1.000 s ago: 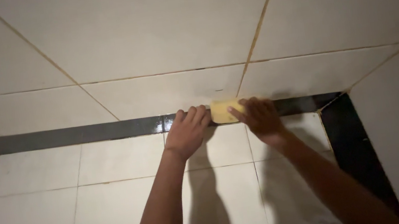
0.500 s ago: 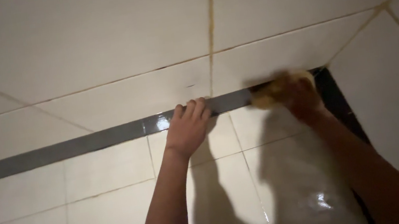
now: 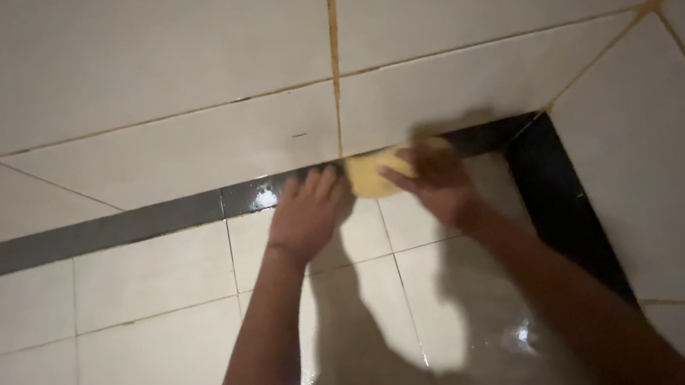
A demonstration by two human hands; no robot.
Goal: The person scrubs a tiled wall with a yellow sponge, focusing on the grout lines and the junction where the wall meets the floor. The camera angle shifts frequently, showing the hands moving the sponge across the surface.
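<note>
Head-camera view, looking down two bare forearms at a tiled wall: the right hand (image 3: 437, 181) presses a yellow sponge (image 3: 376, 174) against the dark band (image 3: 141, 222) that runs across the pale tiles (image 3: 177, 158). The fingers curl over the sponge's right half and hide it; only its rounded, soft-looking left end shows, blurred, so its full shape cannot be told. The left hand (image 3: 308, 215) lies flat and open just beside the sponge, fingertips on the band, gripping nothing. The band is glossy and catches a bright glint near the left fingertips; at the right it meets a black vertical strip (image 3: 561, 206) in the corner. The tiles are smooth, glazed and cream-coloured, with grout lines (image 3: 333, 42) stained orange above the hands. Lower tiles shine wet in places. Both arms cast a soft shadow on the wall between them. The elbows are cut off by the bottom edge, and the band's left end runs out of frame.
</note>
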